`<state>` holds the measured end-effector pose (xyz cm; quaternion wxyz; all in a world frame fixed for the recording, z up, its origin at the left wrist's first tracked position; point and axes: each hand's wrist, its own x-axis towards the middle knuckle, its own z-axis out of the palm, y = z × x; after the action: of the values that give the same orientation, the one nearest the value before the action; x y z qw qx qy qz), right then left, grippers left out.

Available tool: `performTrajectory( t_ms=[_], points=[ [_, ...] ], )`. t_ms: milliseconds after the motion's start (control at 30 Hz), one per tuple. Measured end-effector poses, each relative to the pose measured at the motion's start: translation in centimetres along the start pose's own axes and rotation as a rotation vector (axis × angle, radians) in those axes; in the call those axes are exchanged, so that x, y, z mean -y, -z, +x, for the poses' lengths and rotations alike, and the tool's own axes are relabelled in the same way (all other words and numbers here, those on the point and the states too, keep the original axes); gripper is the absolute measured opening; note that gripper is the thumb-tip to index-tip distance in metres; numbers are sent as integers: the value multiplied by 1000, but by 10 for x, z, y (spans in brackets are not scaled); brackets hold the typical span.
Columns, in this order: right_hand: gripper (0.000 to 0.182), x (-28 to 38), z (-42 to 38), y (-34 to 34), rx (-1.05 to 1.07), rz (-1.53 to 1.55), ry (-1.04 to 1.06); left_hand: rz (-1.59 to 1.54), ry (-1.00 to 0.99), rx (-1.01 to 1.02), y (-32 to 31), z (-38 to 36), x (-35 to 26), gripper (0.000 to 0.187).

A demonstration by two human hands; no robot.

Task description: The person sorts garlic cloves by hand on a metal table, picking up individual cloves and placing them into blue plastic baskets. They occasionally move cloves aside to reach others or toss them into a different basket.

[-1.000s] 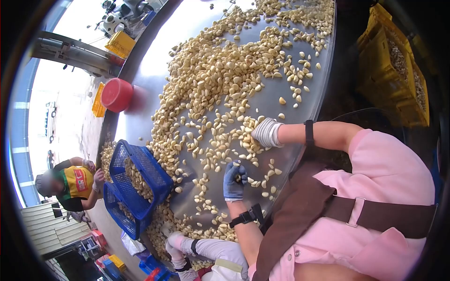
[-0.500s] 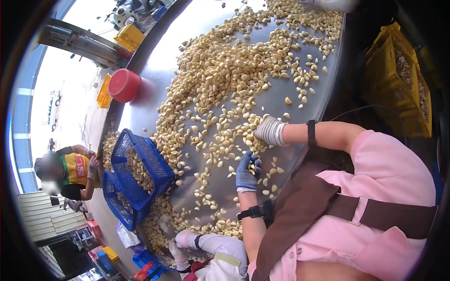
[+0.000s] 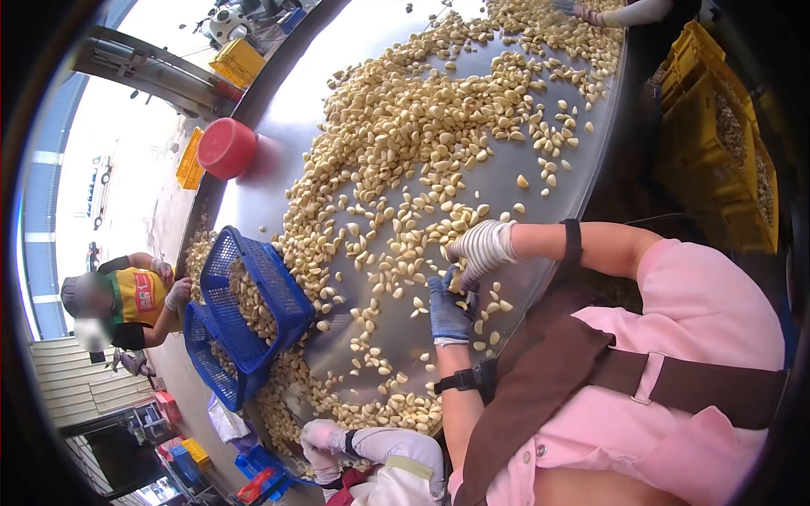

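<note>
Peeled garlic cloves lie in a wide heap and scattered over the metal table. My left hand, in a blue glove, curls its fingers around garlic cloves near the table's edge. A pale clove shows at its fingertips. Just above it, my right hand, in a white glove with a ribbed cuff, has its fingers bent down against that clove, the two hands touching. The right fingertips are partly hidden. Loose cloves surround both hands.
Two blue baskets holding garlic stand tilted at the table's far side, near a red tub. Yellow crates stand at the right. Gloved hands of co-workers show at the bottom and top; another person stands opposite.
My right hand has come off the scattered cloves and moved down to my left hand, where the fingers now meet. The co-worker's hand at the top has shifted slightly.
</note>
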<state>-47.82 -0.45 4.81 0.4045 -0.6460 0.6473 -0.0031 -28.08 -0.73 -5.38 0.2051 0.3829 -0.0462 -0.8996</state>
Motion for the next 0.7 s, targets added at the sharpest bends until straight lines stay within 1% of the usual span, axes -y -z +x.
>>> performTrajectory(
  t_ms=[33, 67, 100, 133, 167, 233, 267, 300, 333, 367, 400, 433, 467, 500, 533, 567, 600, 633, 667, 700],
  points=[
    [51, -1, 4, -2, -56, -9, -5, 2, -1, 2, 10, 5, -3, 34],
    [51, -6, 10, -4, -59, -8, -2, -81, 18, 80, 25, 10, -6, 32],
    [48, -15, 19, -6, -67, -95, -69, -164, 36, 160, 28, 10, -10, 30],
    [44, -22, 26, -10, -73, -181, -137, -202, 40, 161, 33, 9, -12, 23],
    [44, -26, 33, -20, -72, -179, -137, -201, 41, 159, 35, 8, -13, 23],
    [45, -29, 44, -37, 28, -328, -70, -207, 71, 165, 39, 8, -17, 23],
    [41, -28, 43, -37, 10, -338, -66, -207, 65, 164, 40, 7, -17, 23],
    [41, -27, 44, -34, 10, -338, -61, -182, 42, 102, 41, 7, -15, 24],
    [40, -30, 44, -29, 71, -236, -113, -158, 20, 41, 42, 6, -13, 25],
    [39, -28, 41, -22, 132, -137, -164, -160, 16, 41, 44, 7, -12, 25],
    [39, -28, 37, -17, 109, -34, -189, -158, 40, 37, 45, 8, -11, 28],
    [39, -25, 33, -14, 112, -40, -187, -159, 66, 32, 46, 10, -8, 31],
    [39, -20, 27, -16, 120, 33, -36, -160, 50, -6, 33, 4, -5, 36],
    [39, -17, 23, -19, 126, 110, 113, -166, 53, -8, 31, 4, -2, 36],
    [34, -16, 22, -24, 13, 94, 205, -154, 38, 17, 27, 3, -2, 39],
    [34, -15, 31, -24, 11, 93, 206, -139, 19, 44, 23, 2, -5, 42],
    [31, -14, 45, -21, -80, -69, 116, -191, 50, 156, 34, 4, -7, 41],
    [28, -15, 58, -22, -170, -227, 27, -187, 45, 153, 31, 3, -9, 41],
    [22, -20, 68, -27, -110, -315, 59, -211, 45, 204, 32, 1, -10, 41],
    [22, -19, 78, -36, -114, -310, 68, -234, 46, 256, 34, -1, -12, 41]
  ],
)
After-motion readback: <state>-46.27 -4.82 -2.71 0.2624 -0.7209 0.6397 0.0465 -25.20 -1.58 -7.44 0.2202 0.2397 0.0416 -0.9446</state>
